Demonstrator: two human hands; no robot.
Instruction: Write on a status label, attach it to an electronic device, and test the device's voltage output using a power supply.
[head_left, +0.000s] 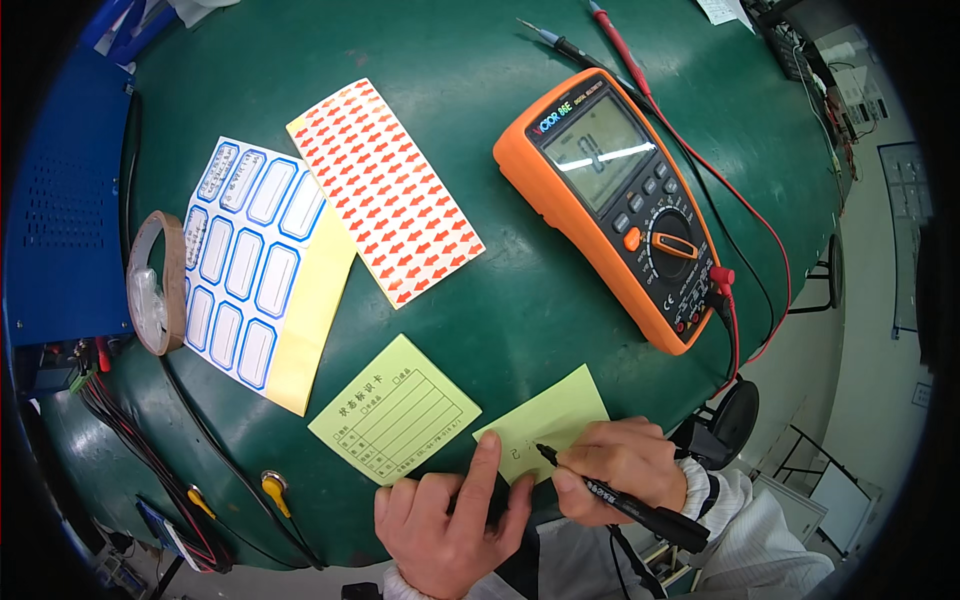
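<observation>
Head view: A person's right hand (pixel 625 470) writes on a yellow-green slip (pixel 565 408) lying just nearside of an orange multimeter (pixel 615 215), its grip closed around a black marker (pixel 650 517) bearing pale printing. The tip meets the slip beside a few small dark handwritten strokes. The left hand (pixel 448 525) has a loose grip, forefinger and thumb apart, the forefinger pressed on the slip's left corner.

The multimeter carries a printed name above its display, which shows dark characters partly lost to glare. Left and nearside of the multimeter lies a yellow-green card (pixel 395 410) with a printed heading, checkboxes and ruled rows. Left of the multimeter, a sheet of red arrows (pixel 390 190) overlaps blue-bordered labels (pixel 243 270), several filled in by hand. A tape roll (pixel 174 300) sits farthest left of the multimeter on the green surface (pixel 430 55).
</observation>
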